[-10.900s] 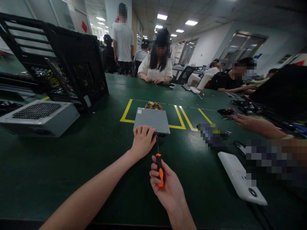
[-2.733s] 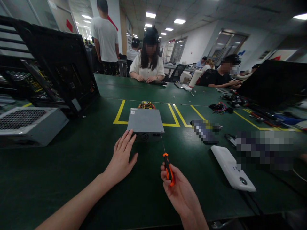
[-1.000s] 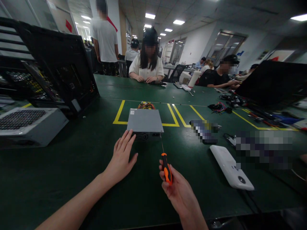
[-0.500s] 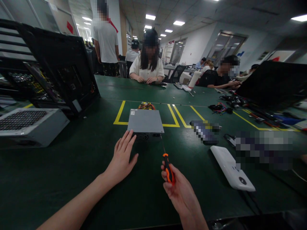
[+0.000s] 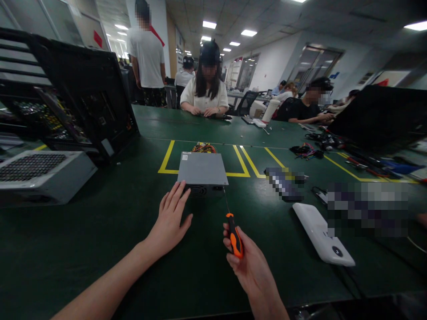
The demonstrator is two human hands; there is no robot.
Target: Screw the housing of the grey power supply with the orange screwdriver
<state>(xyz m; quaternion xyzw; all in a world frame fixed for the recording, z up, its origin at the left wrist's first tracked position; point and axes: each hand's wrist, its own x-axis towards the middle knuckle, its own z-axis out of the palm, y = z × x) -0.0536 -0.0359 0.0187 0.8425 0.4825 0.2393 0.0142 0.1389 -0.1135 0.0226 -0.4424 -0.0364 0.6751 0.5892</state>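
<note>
- Head view: right hand grips a screwdriver, apparently aiming it at the metal box.
- Left hand, grip spread, touches the box, probably steadying it.

Grey box lying flat, tilted orange-black screwdriver

The power supply is cased in smooth, matt grey metal, and a white, paper-like label is stuck to its top. On the screwdriver, 2 materials are shown: thin bare metal towards the tip, smooth black and orange plastic at the grip. The counter is finished in smooth green with a dull sheen. Glossy white plastic is seen on the rounded device, and matt black on the computer case.
</note>
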